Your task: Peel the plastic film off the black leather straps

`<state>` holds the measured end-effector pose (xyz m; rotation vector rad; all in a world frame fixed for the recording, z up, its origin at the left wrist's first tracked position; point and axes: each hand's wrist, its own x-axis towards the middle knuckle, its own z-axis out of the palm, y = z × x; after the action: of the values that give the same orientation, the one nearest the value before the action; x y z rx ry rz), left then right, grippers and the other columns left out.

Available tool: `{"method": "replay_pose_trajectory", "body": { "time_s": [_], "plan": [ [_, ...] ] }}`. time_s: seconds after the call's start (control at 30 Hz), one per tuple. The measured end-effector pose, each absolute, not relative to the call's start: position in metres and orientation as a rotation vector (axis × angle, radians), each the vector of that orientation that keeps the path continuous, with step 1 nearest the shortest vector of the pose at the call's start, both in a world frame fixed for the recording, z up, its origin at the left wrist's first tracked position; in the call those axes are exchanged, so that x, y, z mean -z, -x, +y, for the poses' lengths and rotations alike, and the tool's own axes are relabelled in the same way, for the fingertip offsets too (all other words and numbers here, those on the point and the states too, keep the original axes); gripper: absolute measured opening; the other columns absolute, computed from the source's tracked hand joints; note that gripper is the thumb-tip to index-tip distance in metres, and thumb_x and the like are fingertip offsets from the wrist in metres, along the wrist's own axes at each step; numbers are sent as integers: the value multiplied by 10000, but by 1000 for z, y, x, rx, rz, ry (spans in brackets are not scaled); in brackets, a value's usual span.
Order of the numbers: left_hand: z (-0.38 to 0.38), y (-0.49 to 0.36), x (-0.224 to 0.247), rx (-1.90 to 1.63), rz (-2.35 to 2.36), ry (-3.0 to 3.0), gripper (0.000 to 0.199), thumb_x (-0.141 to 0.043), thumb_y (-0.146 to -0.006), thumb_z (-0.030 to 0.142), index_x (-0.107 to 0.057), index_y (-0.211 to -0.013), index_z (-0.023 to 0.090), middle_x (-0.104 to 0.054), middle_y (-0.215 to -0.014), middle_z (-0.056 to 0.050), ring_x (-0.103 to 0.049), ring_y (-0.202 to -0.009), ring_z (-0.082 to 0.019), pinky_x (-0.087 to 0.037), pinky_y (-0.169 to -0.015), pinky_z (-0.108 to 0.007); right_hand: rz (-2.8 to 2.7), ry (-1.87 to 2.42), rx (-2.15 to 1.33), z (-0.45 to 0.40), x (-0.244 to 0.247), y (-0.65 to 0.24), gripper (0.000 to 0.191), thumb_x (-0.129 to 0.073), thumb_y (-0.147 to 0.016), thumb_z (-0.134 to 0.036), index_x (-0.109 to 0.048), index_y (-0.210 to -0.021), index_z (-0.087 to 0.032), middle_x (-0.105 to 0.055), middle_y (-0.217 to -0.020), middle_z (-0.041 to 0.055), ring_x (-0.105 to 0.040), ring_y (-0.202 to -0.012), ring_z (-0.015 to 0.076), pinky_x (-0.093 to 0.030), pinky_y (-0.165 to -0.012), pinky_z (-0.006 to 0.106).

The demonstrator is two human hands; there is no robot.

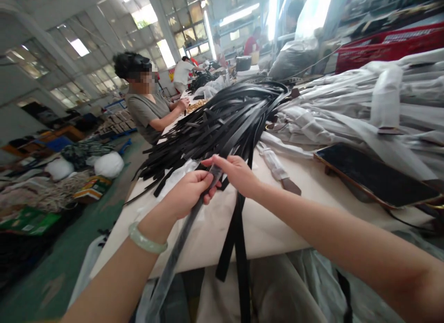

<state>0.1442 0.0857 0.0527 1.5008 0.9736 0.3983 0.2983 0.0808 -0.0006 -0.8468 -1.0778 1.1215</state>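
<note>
My left hand [189, 193] closes around a long black belt in a translucent plastic sleeve [176, 239], whose lower end hangs past the table edge. My right hand [236, 175] lies just beyond it, fingers pressed over the belt's upper part. A large pile of black leather belts [215, 124] spreads across the cream table [263, 221] behind my hands. Several black straps [236, 239] drop over the table's near edge below my right hand. A pale green bangle [147, 237] circles my left wrist.
White plastic-wrapped bundles [347, 114] and a dark tablet [374, 175] lie to the right. A seated co-worker [149, 105] works at the table's far left side. Other workers, sacks and a red banner stand beyond; floor goods lie left.
</note>
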Motion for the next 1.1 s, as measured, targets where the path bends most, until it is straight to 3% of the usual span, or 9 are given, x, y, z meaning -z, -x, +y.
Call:
{"method": "replay_pose_trajectory", "body": {
  "time_s": [0.1,0.2,0.3,0.4,0.53,0.63,0.77,0.93,1.1],
  "plan": [
    [86,-142,-54,-394,951,-1478,315,-670,-805,420,-593,-756,117,-510,-576,16,-426,-442,-57,-340,-435,-164,-1036,791,-1264,81,1,-301,385,-589,-822,-480,-733,-1001,-171,-669,-764,40,-591,-668,135,-426,-566,219],
    [84,-142,-55,-369,946,-1462,290,-667,-822,372,-614,-751,96,-512,-564,7,-429,-433,-57,-343,-422,-163,-779,738,-1143,92,1,-318,321,-561,-844,-422,-725,-951,-169,-687,-973,61,-625,-841,145,-472,-679,221],
    [84,-147,-54,-392,942,-1452,255,-607,-874,316,-607,-750,93,-509,-561,5,-431,-430,-54,-337,-414,-155,-853,752,-1065,92,2,-319,261,-599,-820,-371,-732,-895,-158,-687,-874,45,-619,-786,130,-470,-673,220],
    [87,-150,-53,-442,936,-1446,244,-540,-917,287,-572,-747,114,-499,-577,14,-423,-429,-47,-342,-416,-145,-1109,715,-1275,82,4,-304,317,-655,-788,-407,-730,-963,-153,-676,-739,24,-597,-648,120,-476,-634,240],
    [89,-145,-51,-402,943,-1424,247,-564,-903,290,-582,-748,98,-497,-568,9,-414,-411,-43,-338,-401,-139,-916,614,-1309,81,3,-302,360,-679,-788,-460,-694,-1024,-188,-713,-921,33,-637,-730,112,-505,-668,223],
    [88,-144,-48,-382,961,-1397,231,-571,-893,261,-586,-741,88,-492,-560,8,-393,-403,-36,-332,-398,-132,-846,622,-1194,88,2,-312,332,-676,-808,-477,-699,-915,-164,-723,-851,41,-668,-787,123,-528,-710,215],
    [87,-146,-45,-409,971,-1349,242,-484,-925,223,-544,-718,112,-441,-522,39,-294,-368,-17,-258,-372,-113,-923,683,-1299,86,0,-313,321,-640,-853,-462,-702,-891,-149,-737,-825,59,-684,-722,123,-548,-630,196],
    [66,-109,-51,-439,978,-1309,252,-618,-857,323,-559,-717,122,-433,-492,49,-256,-367,-11,-204,-364,-108,-1053,657,-1515,73,1,-302,264,-673,-849,-387,-708,-956,-148,-743,-939,74,-698,-740,111,-557,-609,162],
    [-6,11,-59,-587,1342,-1078,404,-742,-723,522,-609,-688,142,-335,-421,76,-203,-364,-8,-180,-364,-115,-1292,652,-1668,66,4,-298,410,-655,-845,-468,-679,-1110,-155,-731,-1012,100,-703,-730,123,-583,-658,214]
  ]
}}
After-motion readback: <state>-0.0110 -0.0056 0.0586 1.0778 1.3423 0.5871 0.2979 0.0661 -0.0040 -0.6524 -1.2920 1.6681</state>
